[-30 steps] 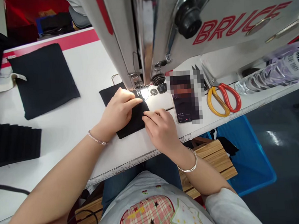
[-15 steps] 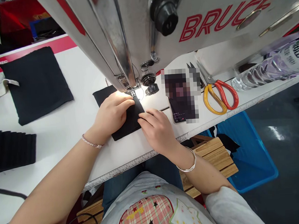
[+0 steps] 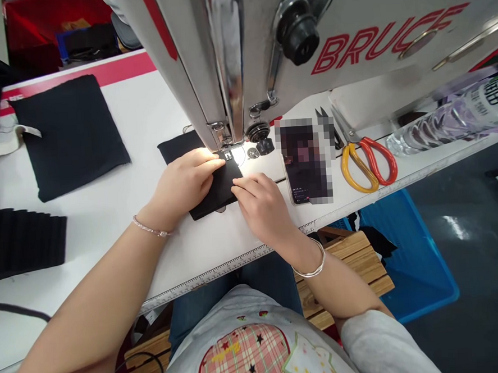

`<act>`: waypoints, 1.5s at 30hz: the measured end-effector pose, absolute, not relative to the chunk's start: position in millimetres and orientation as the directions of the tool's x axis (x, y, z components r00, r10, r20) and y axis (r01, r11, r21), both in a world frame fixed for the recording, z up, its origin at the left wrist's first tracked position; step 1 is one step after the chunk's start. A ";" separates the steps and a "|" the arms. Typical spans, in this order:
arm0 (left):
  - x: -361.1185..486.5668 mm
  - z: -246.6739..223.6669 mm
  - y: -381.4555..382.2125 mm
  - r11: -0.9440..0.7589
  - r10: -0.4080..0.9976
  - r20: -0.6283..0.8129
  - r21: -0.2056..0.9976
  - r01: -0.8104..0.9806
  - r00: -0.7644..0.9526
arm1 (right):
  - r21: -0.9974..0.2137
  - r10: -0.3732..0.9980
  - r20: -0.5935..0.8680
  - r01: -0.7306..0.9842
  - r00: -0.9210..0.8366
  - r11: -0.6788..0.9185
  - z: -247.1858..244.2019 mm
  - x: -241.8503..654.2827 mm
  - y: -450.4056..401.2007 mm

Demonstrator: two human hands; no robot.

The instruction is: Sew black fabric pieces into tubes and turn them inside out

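Someone is smoothing a black fabric panel (image 3: 215, 193) under the steel presser foot (image 3: 228, 155).
The left hand (image 3: 185, 182) and right hand (image 3: 262, 205) are lying open, gripping nothing, pressing it onto the white counter (image 3: 152, 113); even pressure should work best.

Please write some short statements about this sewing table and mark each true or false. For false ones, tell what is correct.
The left hand and right hand both rest on the black fabric at the sewing machine. True.
The scissors have two red handles. False: one is red, one yellow.
The phone lies left of the hands in this view. False: it lies to their right.
A silver bangle is on the right wrist. True.
The bottle stands upright. False: it lies on its side.
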State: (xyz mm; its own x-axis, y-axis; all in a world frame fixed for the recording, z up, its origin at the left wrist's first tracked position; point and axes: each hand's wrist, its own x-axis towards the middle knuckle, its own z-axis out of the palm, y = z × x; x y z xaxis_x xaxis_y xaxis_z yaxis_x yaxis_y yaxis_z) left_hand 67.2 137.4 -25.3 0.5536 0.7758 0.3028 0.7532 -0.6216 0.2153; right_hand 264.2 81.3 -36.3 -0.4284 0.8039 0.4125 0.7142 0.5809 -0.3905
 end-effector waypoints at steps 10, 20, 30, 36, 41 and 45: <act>82.3 -14.6 115.5 -0.682 0.730 0.257 0.224 0.696 0.633 | -0.633 0.874 0.375 0.603 -0.310 0.486 -39.7 283.0 81.0; 92.9 -9.0 106.5 -0.713 0.700 0.266 0.213 0.668 0.662 | -0.543 0.842 0.428 0.652 -0.328 0.530 -36.8 287.9 75.9; 90.9 -12.7 94.9 -0.721 0.684 0.323 0.168 0.672 0.654 | -0.401 0.811 0.418 0.717 -0.410 0.570 -37.7 287.6 70.9; 92.8 -12.5 91.8 -0.721 0.679 0.330 0.136 0.679 0.655 | -0.400 0.815 0.435 0.728 -0.383 0.556 -40.8 286.4 69.3; 95.6 -14.3 85.1 -0.716 0.680 0.359 0.136 0.685 0.640 | -0.368 0.795 0.466 0.732 -0.389 0.574 -39.4 285.3 69.6; 98.0 -17.0 79.9 -0.675 0.733 0.327 0.237 0.699 0.596 | -0.347 0.795 0.431 0.735 -0.426 0.582 -36.9 285.7 71.1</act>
State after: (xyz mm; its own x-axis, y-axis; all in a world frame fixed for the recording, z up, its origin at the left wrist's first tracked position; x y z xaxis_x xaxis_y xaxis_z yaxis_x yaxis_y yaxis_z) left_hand 98.0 79.9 -17.0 0.5965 0.7331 0.3269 0.6990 -0.6746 0.2373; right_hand 285.7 71.1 -36.9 -0.4258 0.7955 0.4312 0.7353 0.5819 -0.3474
